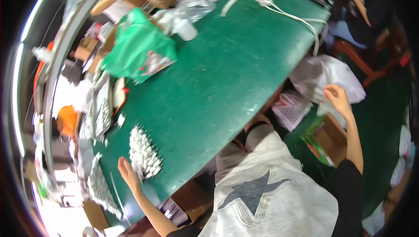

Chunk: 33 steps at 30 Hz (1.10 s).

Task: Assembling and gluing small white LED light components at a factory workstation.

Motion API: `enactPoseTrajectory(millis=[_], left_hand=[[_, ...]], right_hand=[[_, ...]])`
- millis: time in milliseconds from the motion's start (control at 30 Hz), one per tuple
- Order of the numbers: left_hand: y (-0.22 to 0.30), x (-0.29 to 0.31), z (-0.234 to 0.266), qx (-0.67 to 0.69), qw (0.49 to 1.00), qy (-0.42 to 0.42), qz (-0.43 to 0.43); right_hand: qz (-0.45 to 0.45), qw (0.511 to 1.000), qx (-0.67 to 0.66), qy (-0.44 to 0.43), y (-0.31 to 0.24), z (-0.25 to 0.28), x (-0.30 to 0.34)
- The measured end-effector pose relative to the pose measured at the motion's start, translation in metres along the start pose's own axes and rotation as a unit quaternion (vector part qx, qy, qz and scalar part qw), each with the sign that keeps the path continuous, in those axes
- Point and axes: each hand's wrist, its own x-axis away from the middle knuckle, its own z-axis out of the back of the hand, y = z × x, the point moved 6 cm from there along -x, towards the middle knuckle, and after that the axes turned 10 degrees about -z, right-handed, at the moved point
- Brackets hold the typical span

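Note:
A heap of small white pieces (144, 152) lies on the green tabletop (205, 84), to the left of my body. Right beside its near-left edge is my left hand (127, 173), fingers stretched out and nothing visible in them. Out past the table's edge on the right, my right hand (339, 99) is raised in front of a large white plastic bag (345, 77). Its fingers are curled in towards the thumb; what they hold, if anything, is too blurred to make out. Below that hand stands an open green-and-brown cardboard box (329, 143).
A striped plastic bag (291, 110) hangs or lies beside the table edge. On the table are a green bag (139, 45), a white cup-shaped container (185, 29), a tray of white pieces (102, 106) and a white cable (292, 14). Another person (366, 10) sits at the far right.

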Motion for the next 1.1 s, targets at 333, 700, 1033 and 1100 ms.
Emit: enactPoseTrajectory(millis=[333,700,1033,1100], left_hand=[[0.011,0.032,0.052,-0.021,0.995,0.09,0.024],[0.014,0.057,0.023,-0.069,0.996,-0.021,0.048],[0.012,0.061,0.033,0.004,0.982,0.186,-0.01],[0.018,0.062,0.036,0.02,0.972,0.234,-0.01]], right_hand=[[0.32,0.917,0.088,0.22,-0.131,-0.018,0.015],[0.531,0.835,0.066,0.127,-0.212,-0.124,0.034],[0.464,0.885,0.039,-0.011,-0.22,-0.178,0.022],[0.439,0.896,0.044,-0.037,-0.215,-0.184,0.017]])
